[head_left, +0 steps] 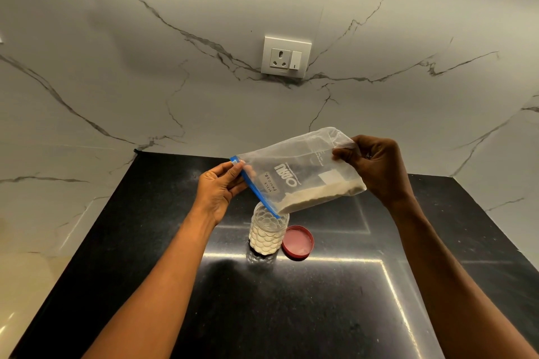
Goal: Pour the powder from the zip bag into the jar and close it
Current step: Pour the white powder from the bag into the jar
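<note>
Black polished countertop [291, 315] against a veined marble backsplash [145, 81]; wall socket [285, 57] above centre.

Item: clear zip bag [294, 172], blue zip strip [253, 186], handwritten label reading "milk powder". Held tilted above the counter, mouth end lower, lowest corner of the zip strip at the jar rim. Pale powder [318, 194] banked along the bag's lower edge, sloping towards the mouth.

Item: clear dimpled plastic jar [268, 232], upright, open, partly filled with white powder. Red lid [298, 242] lying inner face up on the counter, just beside the jar on its right.

Left hand [218, 189]: fingers and thumb pinched on the upper end of the zip strip, palm turned inward, forearm rising from lower left.

Right hand [376, 166]: fingertips clamped on the bag's closed bottom corner, raised higher than the left.

Step in hand, judged: pouring, well along. Advised: keep mouth corner over the jar opening, raise the bottom end gradually, tap to shift clinging powder, avoid a sudden rush over the rim.
</note>
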The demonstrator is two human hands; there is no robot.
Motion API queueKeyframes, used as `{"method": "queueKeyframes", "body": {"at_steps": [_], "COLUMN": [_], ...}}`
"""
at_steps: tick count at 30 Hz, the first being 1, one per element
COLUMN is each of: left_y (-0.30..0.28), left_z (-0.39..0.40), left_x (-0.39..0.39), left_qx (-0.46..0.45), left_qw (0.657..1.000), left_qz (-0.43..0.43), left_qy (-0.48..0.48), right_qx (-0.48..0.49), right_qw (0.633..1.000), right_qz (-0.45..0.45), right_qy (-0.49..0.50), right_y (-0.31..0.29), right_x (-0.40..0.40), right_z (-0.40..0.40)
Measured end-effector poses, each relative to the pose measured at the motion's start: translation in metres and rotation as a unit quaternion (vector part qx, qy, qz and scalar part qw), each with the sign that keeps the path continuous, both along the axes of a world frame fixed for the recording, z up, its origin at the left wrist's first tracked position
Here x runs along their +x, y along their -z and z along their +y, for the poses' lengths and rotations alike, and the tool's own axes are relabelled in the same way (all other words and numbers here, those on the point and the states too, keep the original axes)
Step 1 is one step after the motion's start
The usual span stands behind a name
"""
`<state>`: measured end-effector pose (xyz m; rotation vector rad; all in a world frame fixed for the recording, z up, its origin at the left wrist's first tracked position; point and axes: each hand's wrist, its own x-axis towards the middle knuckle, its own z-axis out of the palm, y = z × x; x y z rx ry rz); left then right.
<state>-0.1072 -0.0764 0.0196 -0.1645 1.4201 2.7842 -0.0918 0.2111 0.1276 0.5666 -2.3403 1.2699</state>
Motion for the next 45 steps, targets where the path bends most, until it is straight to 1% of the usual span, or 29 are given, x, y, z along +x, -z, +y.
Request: {"method": "queueKeyframes", "body": {"at_steps": [16,20,25,45], "left_y": [0.002,0.002,0.001,0.003], "left_z": [0.001,0.001,0.001,0.001], "left_x": [0.001,0.000,0.000,-0.004], "left_qx": [-0.001,0.002,0.009,0.003], "left_qw": [1.000,1.000,1.000,1.000], "left_qz": [-0.002,-0.003,-0.005,0.000], "left_qy": [0.001,-0.002,-0.003,0.002], "right_qx": [0.001,0.003,-0.015,-0.019], "right_qw": [1.000,0.999,0.999,0.999], "right_qz": [0.009,0.028,0.035,0.031], "right_qy": [0.009,0.027,0.035,0.033], "right_y": [0.001,0.002,0.004,0.001], "right_x": [0.001,0.002,0.004,0.004], "right_z": [0.002,-0.001,-0.006,-0.007]}}
